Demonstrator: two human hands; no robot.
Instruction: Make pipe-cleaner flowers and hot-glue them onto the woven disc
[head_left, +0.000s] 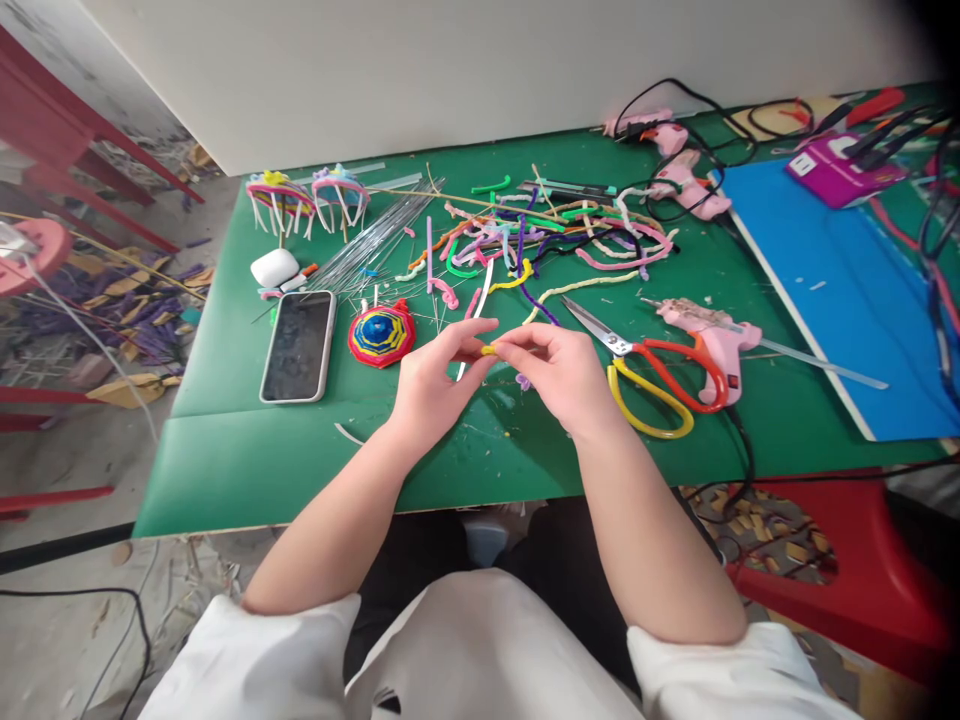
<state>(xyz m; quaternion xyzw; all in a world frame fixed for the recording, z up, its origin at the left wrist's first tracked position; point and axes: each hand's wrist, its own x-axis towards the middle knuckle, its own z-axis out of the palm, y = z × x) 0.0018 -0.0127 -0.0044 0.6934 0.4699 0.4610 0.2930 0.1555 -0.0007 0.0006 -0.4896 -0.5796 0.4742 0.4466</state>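
My left hand (pixel 433 385) and right hand (pixel 566 375) meet over the middle of the green tabletop (pixel 247 455). The fingers of both are pinched nearly together on a small yellow piece (pixel 489 350), held above the surface; my left index finger stands raised from it. To the right of my hands lie scissors (pixel 618 345), blades toward the far left corner, and a pink glue gun (pixel 721 355). Toward the left edge rest a round multicoloured disc (pixel 381 333) and a smartphone (pixel 298 345); fuzzy stems (pixel 520 250) are heaped toward the far edge.
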